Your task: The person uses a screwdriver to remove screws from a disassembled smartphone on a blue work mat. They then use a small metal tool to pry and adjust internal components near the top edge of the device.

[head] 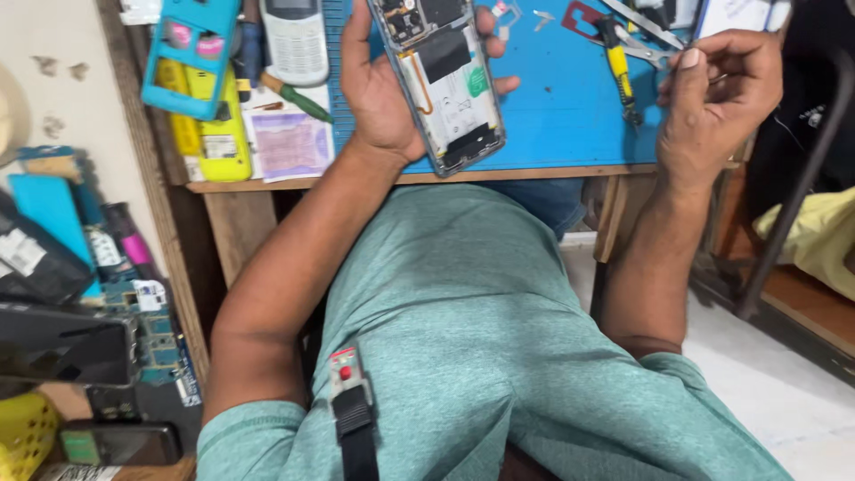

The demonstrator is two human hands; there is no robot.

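One opened phone point(445, 85) gripped in left hand point(383, 89) above blue mat point(552, 116). Right hand point(712, 89) at mat's right edge, fingers curled; contents unclear. One yellow screwdriver point(619, 67) on mat.

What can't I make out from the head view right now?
- Opened phone: its top is cut off by the frame edge, and the left hand covers one side.
- Right hand: whatever its fingertips pinch is too small to tell.
- Tweezers: partly cut off at the top.

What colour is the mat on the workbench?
Blue, seen in the head view: mat.
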